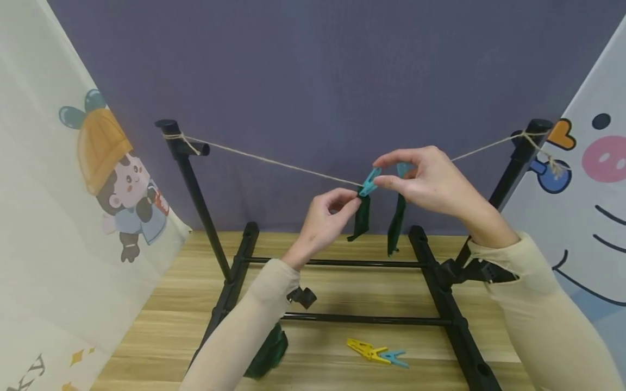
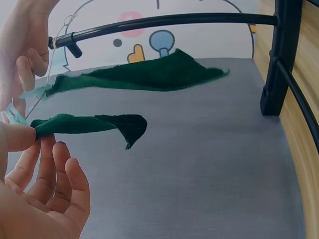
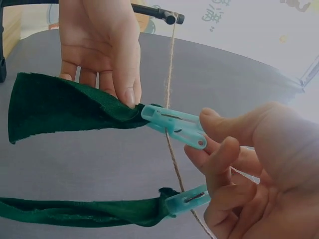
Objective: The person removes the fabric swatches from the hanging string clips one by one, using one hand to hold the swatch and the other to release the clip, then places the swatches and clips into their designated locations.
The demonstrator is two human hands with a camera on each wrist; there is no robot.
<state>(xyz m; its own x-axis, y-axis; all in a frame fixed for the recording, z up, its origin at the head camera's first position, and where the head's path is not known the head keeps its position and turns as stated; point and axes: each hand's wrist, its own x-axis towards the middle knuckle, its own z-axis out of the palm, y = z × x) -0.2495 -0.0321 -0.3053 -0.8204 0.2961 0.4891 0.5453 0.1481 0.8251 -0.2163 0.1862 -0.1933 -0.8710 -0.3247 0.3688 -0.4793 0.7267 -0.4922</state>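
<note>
My left hand (image 1: 329,221) pinches the top edge of a dark green cloth strip (image 3: 60,107) between thumb and fingers, right at the twine (image 1: 274,162). A light blue clothespin (image 3: 172,125) sits over the twine and the top of that strip. The thumb and fingers of my right hand (image 1: 430,182) hold the clothespin by its handle end. Close beside it, a second green strip (image 1: 396,225) hangs from the twine by another light blue clothespin (image 3: 188,200), partly hidden behind the right hand in the head view.
Black posts (image 1: 195,190) at left and right carry the sagging twine above a black base frame with crossbars (image 1: 367,319). On the wooden table lie a yellow clothespin (image 1: 367,350), a blue clothespin (image 1: 394,358) and green cloth (image 1: 269,352), partly hidden by the left sleeve.
</note>
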